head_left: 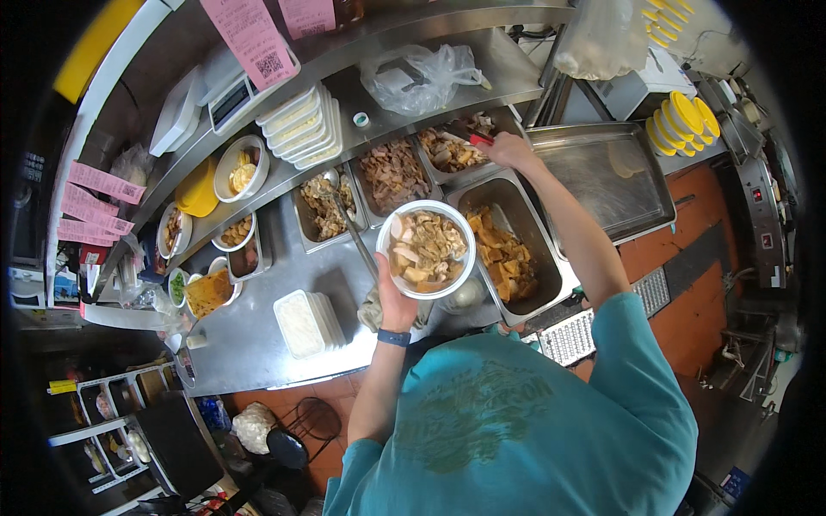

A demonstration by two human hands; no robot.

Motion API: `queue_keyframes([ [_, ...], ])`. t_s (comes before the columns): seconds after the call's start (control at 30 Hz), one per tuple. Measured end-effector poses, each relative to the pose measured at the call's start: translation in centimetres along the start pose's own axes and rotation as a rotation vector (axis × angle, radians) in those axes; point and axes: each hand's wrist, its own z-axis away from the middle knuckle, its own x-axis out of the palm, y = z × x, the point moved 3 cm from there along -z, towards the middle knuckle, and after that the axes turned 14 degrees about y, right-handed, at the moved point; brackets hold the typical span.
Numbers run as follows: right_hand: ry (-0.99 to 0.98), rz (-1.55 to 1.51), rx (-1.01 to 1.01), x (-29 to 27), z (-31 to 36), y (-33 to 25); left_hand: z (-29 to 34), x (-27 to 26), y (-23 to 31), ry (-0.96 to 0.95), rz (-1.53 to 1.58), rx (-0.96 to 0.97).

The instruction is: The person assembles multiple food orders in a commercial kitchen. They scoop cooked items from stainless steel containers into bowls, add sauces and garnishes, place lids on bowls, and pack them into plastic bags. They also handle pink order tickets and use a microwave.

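My left hand [396,301] holds a round white bowl [426,205] of pale chopped meat and yellowish chunks over the front of the counter. Farther right, my right hand [514,150] grips a red-handled utensil [478,138] above a steel pan [508,120] of chopped meat; its working end is too small to make out. Next to that stands a pan of sliced brown meat [394,172], then one of chopped meat with a long ladle [348,215] resting in it. A deeper pan [527,211] with golden-brown chunks sits under my right forearm.
Stacked white rectangular containers [297,327] stand on the counter at the left, with more [301,129] at the back. A large flat tray [594,163] is at the right. Bowls of food line the left side. Overhead shelf [413,26] carries pink slips. A cloth [372,311] lies beside my left hand.
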Motion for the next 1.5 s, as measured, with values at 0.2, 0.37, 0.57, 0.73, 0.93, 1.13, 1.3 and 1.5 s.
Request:
queue_keyframes([
  [0.2,0.004,-0.122,-0.068,7.6,-4.2,1.3,0.0,-0.2,-1.3,-0.023,0.03,-0.07],
  [0.37,-0.19,-0.67,0.221,3.6,1.0,6.4,-0.5,-0.3,-1.6,0.005,0.047,-0.074],
  [0.57,-0.295,-0.927,0.396,-3.1,8.7,10.0,-2.7,0.9,-1.9,0.048,-0.01,-0.041],
  [0.73,-0.235,-0.835,0.372,-9.7,17.2,9.4,-4.8,1.4,-2.3,0.023,0.017,-0.073],
  [0.93,-0.335,-0.536,0.188,-12.8,26.2,4.4,-5.5,1.4,-3.0,-0.007,0.005,-0.11],
  [1.13,-0.109,-0.199,-0.13,-13.9,28.6,0.2,-4.1,0.6,-2.7,0.009,0.012,-0.138],
  [1.3,-0.082,-0.177,-0.285,-13.4,27.6,-3.2,-2.7,-0.3,-2.2,-0.036,-0.056,-0.155],
  [1.5,-0.026,-0.002,-0.356,-17.3,29.5,-3.8,-1.2,-1.7,-1.1,-0.019,-0.045,-0.195],
])
